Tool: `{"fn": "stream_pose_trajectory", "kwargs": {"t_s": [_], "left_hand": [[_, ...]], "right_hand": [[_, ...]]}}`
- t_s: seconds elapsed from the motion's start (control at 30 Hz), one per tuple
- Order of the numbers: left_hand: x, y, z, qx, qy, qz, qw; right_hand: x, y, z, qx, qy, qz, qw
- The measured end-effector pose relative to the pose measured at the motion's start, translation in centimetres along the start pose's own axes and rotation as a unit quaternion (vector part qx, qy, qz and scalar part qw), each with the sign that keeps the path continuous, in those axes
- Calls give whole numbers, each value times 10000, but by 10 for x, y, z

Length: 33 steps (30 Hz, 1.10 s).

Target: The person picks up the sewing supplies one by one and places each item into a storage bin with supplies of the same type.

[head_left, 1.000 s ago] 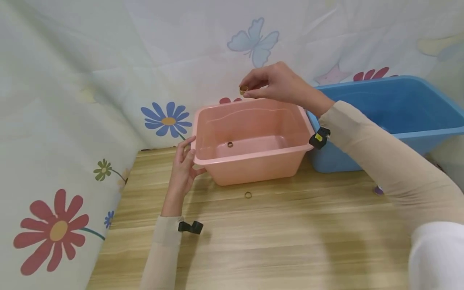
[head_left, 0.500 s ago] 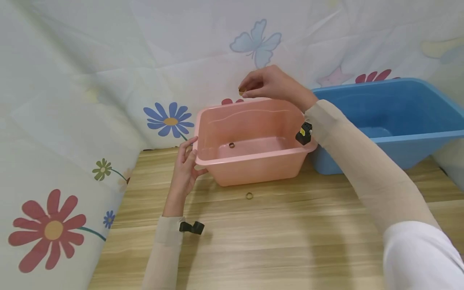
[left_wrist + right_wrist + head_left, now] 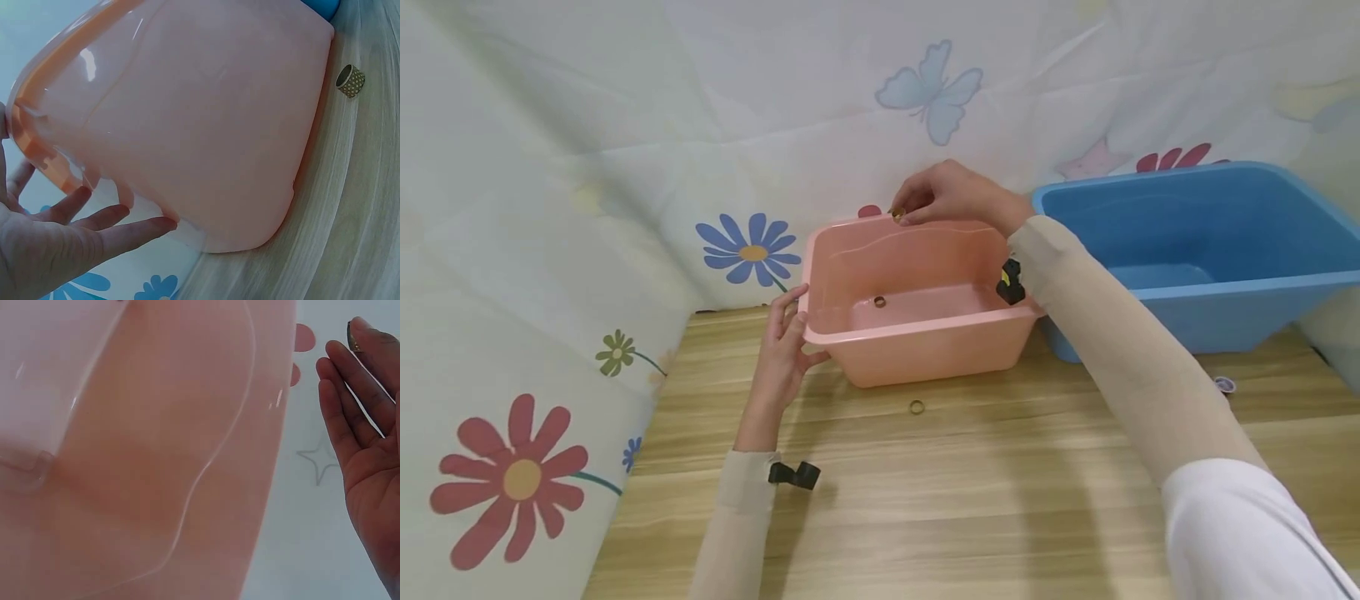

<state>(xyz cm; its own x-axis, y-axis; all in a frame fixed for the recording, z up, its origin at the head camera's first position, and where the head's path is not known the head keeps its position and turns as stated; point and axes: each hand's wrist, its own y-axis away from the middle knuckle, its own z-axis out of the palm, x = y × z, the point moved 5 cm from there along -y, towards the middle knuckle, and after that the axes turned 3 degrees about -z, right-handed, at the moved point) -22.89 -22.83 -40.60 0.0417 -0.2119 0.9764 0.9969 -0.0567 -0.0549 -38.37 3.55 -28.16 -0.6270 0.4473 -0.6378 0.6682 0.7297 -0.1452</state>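
My right hand (image 3: 951, 197) pinches a brass-coloured ring thimble (image 3: 897, 214) between fingertips and thumb, over the far rim of a pink plastic tub (image 3: 932, 354). Only a sliver of that thimble (image 3: 353, 339) shows in the right wrist view. The left hand (image 3: 780, 350) holds the tub's left end at the rim, several fingers spread against its outer wall. Inside the tub, a small ring (image 3: 880, 302) lies on the floor. Another open-ended ring thimble (image 3: 917, 407) stands on the table before the tub; the left wrist view shows its dimpled band (image 3: 351, 81).
A larger blue tub (image 3: 1240, 308) stands right of the pink one, partly behind my right forearm. A small purple-and-white round thing (image 3: 1225, 385) lies on the wooden table (image 3: 955, 517) near it. A flower-printed cloth hangs behind and at the left.
My right hand has come down toward the pink tub's far rim with the ring thimble, its forearm swinging left. The left hand stays on the tub.
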Motion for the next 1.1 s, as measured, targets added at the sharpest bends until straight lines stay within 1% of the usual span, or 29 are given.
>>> {"fn": "stream_pose_trajectory", "kwargs": {"t_s": [0.13, 0.3, 0.47, 0.57, 0.7, 0.83, 0.97, 1.1], "left_hand": [[1, 1, 0, -56, -2, 20, 10000], [1, 2, 2, -79, -7, 19, 10000], [3, 4, 3, -100, 86, 89, 9999], [3, 4, 4, -120, 138, 114, 9998], [2, 4, 3, -106, 80, 88, 9999], [3, 4, 3, -119, 66, 99, 9999], [3, 4, 4, -126, 114, 116, 9998], [2, 4, 3, -95, 90, 82, 9999]], "right_hand": [[8, -2, 7, -174, -16, 115, 9998], [11, 0, 14, -327, -107, 59, 9994], [12, 1, 19, -385, -216, 13, 9990], [14, 1, 22, -426, -148, 54, 9990], [16, 1, 25, -472, -47, 119, 9988], [15, 1, 25, -515, -16, 97, 9986], [14, 1, 26, -541, -89, 113, 9984], [14, 2, 28, -581, -296, 169, 9977]]}}
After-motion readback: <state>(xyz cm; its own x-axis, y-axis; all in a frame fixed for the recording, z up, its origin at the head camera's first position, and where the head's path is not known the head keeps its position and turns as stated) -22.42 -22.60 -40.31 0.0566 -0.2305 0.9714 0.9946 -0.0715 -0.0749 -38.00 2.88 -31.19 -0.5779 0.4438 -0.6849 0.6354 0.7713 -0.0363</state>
